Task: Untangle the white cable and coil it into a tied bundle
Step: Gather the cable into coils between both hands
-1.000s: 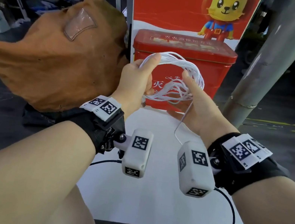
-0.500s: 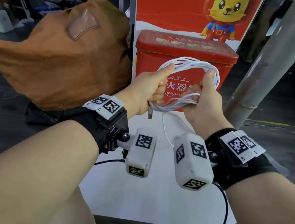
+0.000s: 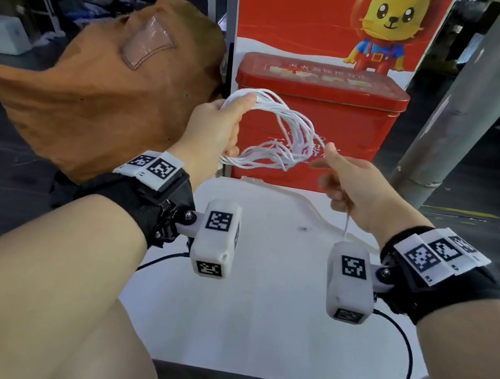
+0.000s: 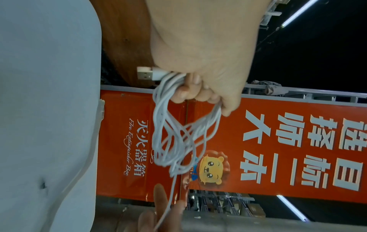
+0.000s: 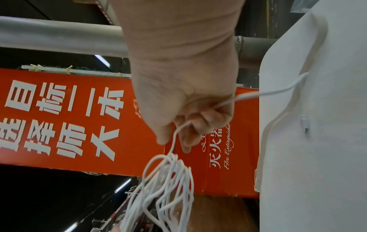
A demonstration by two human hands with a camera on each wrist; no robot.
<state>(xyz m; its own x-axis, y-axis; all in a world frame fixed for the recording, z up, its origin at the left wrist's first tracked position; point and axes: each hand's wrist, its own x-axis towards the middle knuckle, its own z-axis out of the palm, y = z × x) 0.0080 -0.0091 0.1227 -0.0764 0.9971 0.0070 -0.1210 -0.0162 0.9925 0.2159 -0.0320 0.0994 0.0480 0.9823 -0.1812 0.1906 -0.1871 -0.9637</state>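
Your left hand (image 3: 216, 126) is clamped round the coil (image 3: 279, 137), fingers curled through the loops, holding it up over the white worktop (image 3: 251, 323) in front of the red box (image 3: 321, 101). Your right hand (image 3: 352, 187) pinches the free tail (image 5: 248, 95), which runs out of the bundle, through your fingers and down to the worktop. So the untangling looks done and the coiling nearly so; you're at the tying step, I'd say. The loops are loose and splayed, not yet cinched. Next, wrap that tail round the middle of the coil, keeping tension and your left grip firm. The USB plug (image 4: 146, 75) pokes out beside your left palm; the small end (image 5: 304, 124) lies on the worktop.
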